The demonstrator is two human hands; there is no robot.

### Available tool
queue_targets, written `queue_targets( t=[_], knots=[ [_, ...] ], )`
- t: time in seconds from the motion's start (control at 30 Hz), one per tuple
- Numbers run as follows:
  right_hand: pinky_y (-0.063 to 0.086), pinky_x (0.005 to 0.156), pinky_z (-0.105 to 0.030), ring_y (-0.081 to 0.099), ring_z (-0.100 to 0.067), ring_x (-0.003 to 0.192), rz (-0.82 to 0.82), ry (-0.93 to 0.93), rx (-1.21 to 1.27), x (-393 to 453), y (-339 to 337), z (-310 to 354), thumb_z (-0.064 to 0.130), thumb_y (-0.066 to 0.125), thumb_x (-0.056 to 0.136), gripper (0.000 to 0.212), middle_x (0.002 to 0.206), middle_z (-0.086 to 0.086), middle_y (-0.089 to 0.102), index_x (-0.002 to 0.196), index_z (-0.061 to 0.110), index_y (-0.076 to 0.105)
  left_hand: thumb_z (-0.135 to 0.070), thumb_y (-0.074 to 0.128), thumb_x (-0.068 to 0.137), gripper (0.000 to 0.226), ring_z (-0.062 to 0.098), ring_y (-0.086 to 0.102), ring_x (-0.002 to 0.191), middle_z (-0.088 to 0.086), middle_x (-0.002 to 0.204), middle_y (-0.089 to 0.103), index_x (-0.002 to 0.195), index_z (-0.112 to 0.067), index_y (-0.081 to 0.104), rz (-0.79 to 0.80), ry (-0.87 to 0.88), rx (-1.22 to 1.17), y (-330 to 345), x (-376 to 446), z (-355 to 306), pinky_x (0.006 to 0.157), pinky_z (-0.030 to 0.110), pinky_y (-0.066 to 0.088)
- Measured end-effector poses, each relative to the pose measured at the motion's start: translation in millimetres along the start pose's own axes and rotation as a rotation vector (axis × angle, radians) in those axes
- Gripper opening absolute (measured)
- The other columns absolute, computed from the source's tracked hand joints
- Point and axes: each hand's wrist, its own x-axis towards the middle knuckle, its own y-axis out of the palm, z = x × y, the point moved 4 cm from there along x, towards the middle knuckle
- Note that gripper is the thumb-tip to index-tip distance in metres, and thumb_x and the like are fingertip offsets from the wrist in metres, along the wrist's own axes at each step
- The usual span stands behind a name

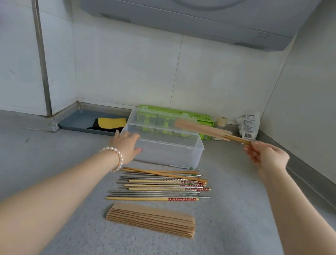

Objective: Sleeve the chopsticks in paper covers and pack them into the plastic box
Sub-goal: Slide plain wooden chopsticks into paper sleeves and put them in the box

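I'm pinching one sleeved pair (pixel 203 130) in my right hand (pixel 265 156), left hand (pixel 126 144) open, steadying the empty-looking box (pixel 160 147); chopsticks (pixel 161 185) and sleeves (pixel 150 219) below my grip are waiting.

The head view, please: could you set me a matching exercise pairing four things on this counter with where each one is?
Things:
1. sleeved chopsticks
2. stack of paper covers
3. loose chopsticks
4. plastic box

Places:
A. nearest the counter's front edge
B. held in the right hand, above the counter
C. touched by the left hand, lid open
D. between the covers and the box

Pairs: 1-B, 2-A, 3-D, 4-C
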Motion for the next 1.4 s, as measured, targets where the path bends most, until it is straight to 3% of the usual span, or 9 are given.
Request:
queue_targets(
  t=[0.33, 0.57, 0.73, 0.83, 0.97, 1.03, 1.1, 1.23, 1.4],
  knots=[
    [0.054, 0.079, -0.031, 0.064, -0.015, 0.078, 0.14, -0.073, -0.592, 2, 121, -23, 0.013, 0.073, 0.075, 0.017, 0.069, -0.002, 0.07, 0.06, 0.016, 0.065, -0.03, 0.041, 0.097, 0.021, 0.032, 0.054, 0.091, 0.008, 0.101, 0.055, 0.108, -0.02, 0.055, -0.184, 0.06, 0.01, -16, -11, -6, 0.072, 0.034, 0.041],
    [0.037, 0.046, -0.022, 0.048, -0.008, 0.05, 0.14, -0.014, -0.832, -4, 135, -35, 0.011, 0.06, 0.084, 0.009, 0.032, 0.007, 0.054, 0.078, 0.005, 0.065, -0.032, 0.04, 0.097, 0.029, 0.025, 0.057, 0.101, 0.006, 0.119, 0.055, 0.12, -0.024, 0.056, -0.164, 0.096, -0.018, -20, -19, -5, 0.079, 0.033, 0.046],
    [0.04, 0.087, -0.035, 0.049, -0.031, 0.112, 0.133, -0.239, -1.289, -14, 131, -38, 0.019, 0.052, 0.085, 0.013, 0.106, -0.013, 0.063, 0.086, 0.007, 0.057, -0.029, 0.04, 0.097, 0.033, 0.021, 0.056, 0.111, 0.003, 0.127, 0.057, 0.126, -0.022, 0.054, -0.169, 0.093, -0.047, -22, -24, -5, 0.084, 0.031, 0.045],
    [0.034, 0.088, -0.036, 0.039, -0.032, 0.122, 0.195, -0.345, -1.48, -18, 130, -40, 0.028, 0.048, 0.091, 0.019, 0.115, -0.013, 0.059, 0.082, 0.011, 0.051, -0.028, 0.039, 0.097, 0.037, 0.025, 0.048, 0.123, 0.007, 0.136, 0.05, 0.132, -0.02, 0.048, -0.105, 0.091, -0.066, -18, -27, -5, 0.098, 0.035, 0.04],
    [0.039, 0.072, -0.032, 0.049, -0.032, 0.107, 0.229, -0.312, -1.316, -18, 126, -38, 0.03, 0.046, 0.093, 0.037, 0.087, -0.016, 0.058, 0.061, 0.01, 0.046, -0.032, 0.043, 0.095, 0.041, 0.029, 0.022, 0.14, 0.006, 0.143, 0.041, 0.135, -0.021, 0.045, -0.115, 0.084, 0.001, -18, -34, -4, 0.113, 0.047, 0.023],
    [0.038, 0.057, -0.027, 0.052, -0.028, 0.078, 0.213, -0.392, -1.094, -21, 120, -30, 0.021, 0.051, 0.089, 0.035, 0.067, -0.012, 0.054, 0.058, 0.006, 0.054, -0.031, 0.047, 0.094, 0.036, 0.026, 0.033, 0.132, 0.004, 0.135, 0.048, 0.128, -0.019, 0.052, -0.225, 0.126, 0.014, -25, -42, -6, 0.108, 0.041, 0.03],
    [0.044, 0.061, -0.027, 0.053, -0.021, 0.068, 0.337, -0.454, -0.945, -35, 114, -25, 0.016, 0.06, 0.086, 0.018, 0.069, -0.007, 0.061, 0.074, 0.007, 0.07, -0.029, 0.05, 0.092, 0.027, 0.023, 0.045, 0.117, 0.002, 0.12, 0.057, 0.114, -0.018, 0.061, -0.317, 0.197, 0.0, -33, -51, -12, 0.095, 0.035, 0.038],
    [0.049, 0.075, -0.026, 0.06, -0.013, 0.074, 0.857, -0.342, -1.119, -71, 103, -45, 0.016, 0.072, 0.078, 0.006, 0.079, 0.001, 0.067, 0.082, 0.013, 0.071, -0.027, 0.058, 0.088, 0.014, 0.009, 0.057, 0.085, -0.006, 0.09, 0.062, 0.09, -0.018, 0.069, -0.038, 0.294, -0.111, -24, -68, -28, 0.079, 0.024, 0.047],
    [0.046, 0.076, -0.026, 0.06, -0.018, 0.084, 0.675, -0.397, -1.298, -55, 86, -73, 0.018, 0.064, 0.086, 0.015, 0.094, -0.004, 0.07, 0.096, 0.012, 0.073, -0.027, 0.063, 0.085, 0.013, 0.008, 0.059, 0.082, -0.007, 0.088, 0.064, 0.09, -0.018, 0.07, 0.136, 0.297, -0.156, -6, -84, -40, 0.077, 0.02, 0.047]
  ],
)
